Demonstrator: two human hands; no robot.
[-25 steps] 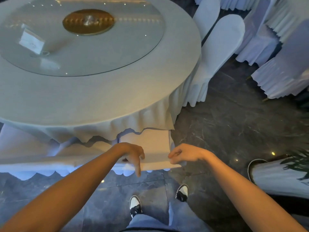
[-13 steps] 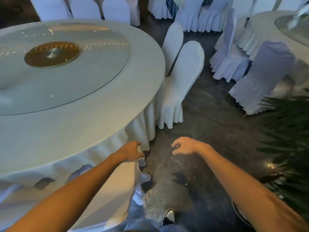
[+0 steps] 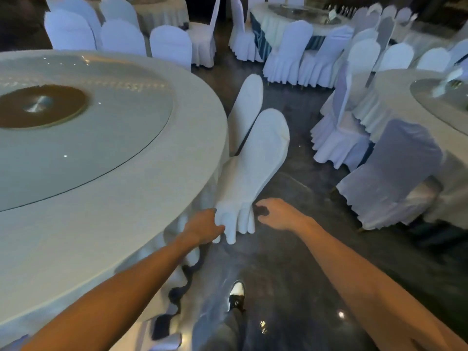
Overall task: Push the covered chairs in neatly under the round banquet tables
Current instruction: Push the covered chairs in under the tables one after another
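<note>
The round banquet table [image 3: 126, 224], under a pale cloth with a glass turntable [image 3: 83, 138], fills the left. Two white covered chairs stand at its right edge: the near chair [image 3: 255, 168] and, behind it, the far chair [image 3: 247, 107]. Their backs lean against the table rim. My left hand [image 3: 202, 228] is stretched forward with its fingers curled in, level with the near chair's skirt hem; whether it touches the skirt I cannot tell. My right hand [image 3: 276, 214] hovers just right of that hem, fingers loosely bent and apart, holding nothing.
A second round table [image 3: 395, 97] stands at the right with covered chairs [image 3: 390, 173] pulled out from it. More tables and chairs [image 3: 288, 49] line the back. Dark polished floor [image 3: 291, 262] runs between the tables. My shoe [image 3: 236, 295] is below.
My view has swung up and to the right, away from the chair pushed under the table edge. Both hands have left that chair and now reach toward the near chair.
</note>
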